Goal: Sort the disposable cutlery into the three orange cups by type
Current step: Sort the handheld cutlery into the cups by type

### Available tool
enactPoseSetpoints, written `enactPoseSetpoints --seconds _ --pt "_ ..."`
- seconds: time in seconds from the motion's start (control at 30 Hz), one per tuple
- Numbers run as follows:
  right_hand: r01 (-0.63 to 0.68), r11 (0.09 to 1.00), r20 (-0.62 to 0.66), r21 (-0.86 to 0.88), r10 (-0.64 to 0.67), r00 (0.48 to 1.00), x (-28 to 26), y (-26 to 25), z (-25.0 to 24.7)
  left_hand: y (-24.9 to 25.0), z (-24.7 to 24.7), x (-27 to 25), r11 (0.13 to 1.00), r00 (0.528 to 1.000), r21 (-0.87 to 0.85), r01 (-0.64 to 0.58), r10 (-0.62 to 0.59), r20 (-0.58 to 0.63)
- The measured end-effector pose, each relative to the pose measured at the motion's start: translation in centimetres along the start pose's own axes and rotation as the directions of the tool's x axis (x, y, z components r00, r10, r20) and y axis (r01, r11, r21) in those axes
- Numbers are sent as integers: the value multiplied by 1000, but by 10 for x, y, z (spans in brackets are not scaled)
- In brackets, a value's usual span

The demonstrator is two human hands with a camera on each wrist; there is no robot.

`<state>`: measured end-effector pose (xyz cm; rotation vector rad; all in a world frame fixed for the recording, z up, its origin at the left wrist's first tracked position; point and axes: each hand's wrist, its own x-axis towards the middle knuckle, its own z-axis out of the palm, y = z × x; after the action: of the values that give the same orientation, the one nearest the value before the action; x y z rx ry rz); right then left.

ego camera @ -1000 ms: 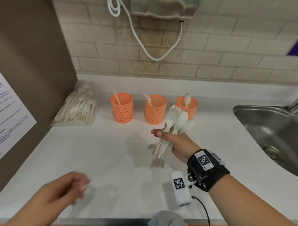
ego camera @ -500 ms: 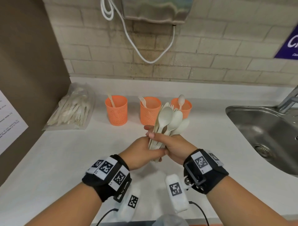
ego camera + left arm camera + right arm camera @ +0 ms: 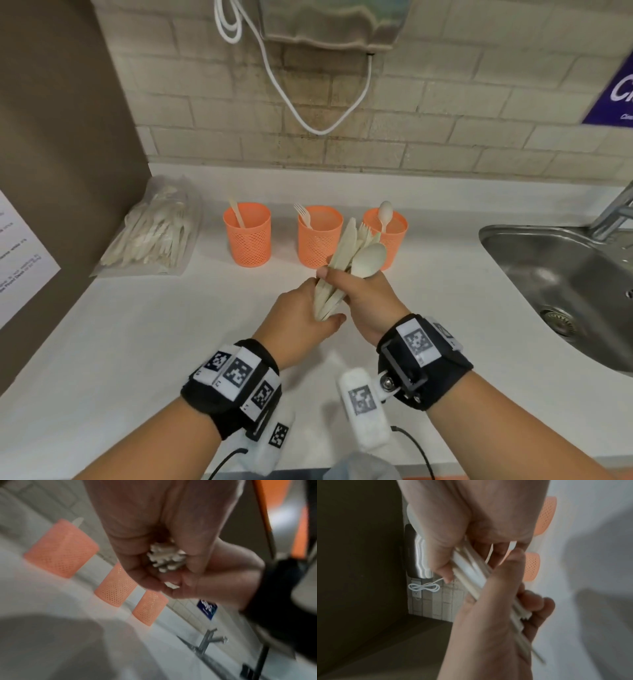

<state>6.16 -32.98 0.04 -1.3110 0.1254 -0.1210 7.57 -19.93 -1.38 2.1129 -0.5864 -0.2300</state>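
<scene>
Three orange mesh cups stand in a row on the white counter: the left cup (image 3: 247, 233) holds a knife, the middle cup (image 3: 318, 236) a fork, the right cup (image 3: 394, 233) a spoon. In front of them both hands hold one bundle of pale cutlery (image 3: 346, 260) with knives, forks and a spoon fanned upward. My right hand (image 3: 359, 291) grips the bundle around its middle. My left hand (image 3: 305, 308) wraps the handle ends from below. The handle ends (image 3: 165, 559) show inside my left fist, and the handles (image 3: 471, 572) cross between both hands.
A clear bag of more cutlery (image 3: 154, 233) lies at the back left beside a brown side wall (image 3: 61, 171). A steel sink (image 3: 565, 281) with a tap sits to the right. A white cable (image 3: 308, 102) hangs on the brick wall behind.
My left hand came up from the lower left and took hold of the bundle's handle ends. The bundle has shifted in the hands, with knife blades now showing above the spoon.
</scene>
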Motion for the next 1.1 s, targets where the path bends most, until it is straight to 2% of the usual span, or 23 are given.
enactPoseSetpoints --seconds 0.07,0.13,0.17,0.23,0.33,0.47,0.5,0.57,0.63,0.73,0.8,0.9,1.1 --pt "-13 1000 98 -9 14 995 3 -4 -5 3 -7 -1 977 989 -203 69 -40 143" --pt "-28 999 201 -37 35 979 3 -11 -6 8 -13 -2 889 951 -420 182 -51 304" --pt "-40 998 250 -54 52 967 2 -13 -6 11 -16 -3 846 938 -486 219 -45 345" --pt "-81 994 317 -70 99 943 1 -19 -3 14 -17 -2 798 930 -551 243 -31 365" --pt "-83 992 345 -92 110 932 1 -24 -4 14 -15 -1 779 932 -574 252 -36 361" --pt "-35 975 312 -220 104 944 -2 -22 -6 12 -10 -2 765 959 -608 213 -44 281" --pt "-28 967 254 -254 95 963 -3 -18 -7 11 -8 -2 753 968 -628 195 -46 246" --pt "-9 953 44 -301 23 999 -4 -10 -9 10 -7 -2 734 983 -660 158 -55 174" --pt "55 939 -84 -341 -89 992 -5 -3 -6 7 -7 -1 745 990 -653 135 -68 127" --pt "118 889 -31 -443 -147 989 -5 2 6 5 -8 -2 764 990 -633 125 -60 124" --pt "96 864 -5 -495 -113 994 -1 5 14 2 -11 -2 782 989 -611 124 -48 139" --pt "33 872 11 -488 -31 999 9 9 19 -5 -19 -1 789 986 -599 139 -53 160" --pt "-66 923 19 -380 79 997 22 7 31 -23 -40 9 658 954 -697 284 -122 274"
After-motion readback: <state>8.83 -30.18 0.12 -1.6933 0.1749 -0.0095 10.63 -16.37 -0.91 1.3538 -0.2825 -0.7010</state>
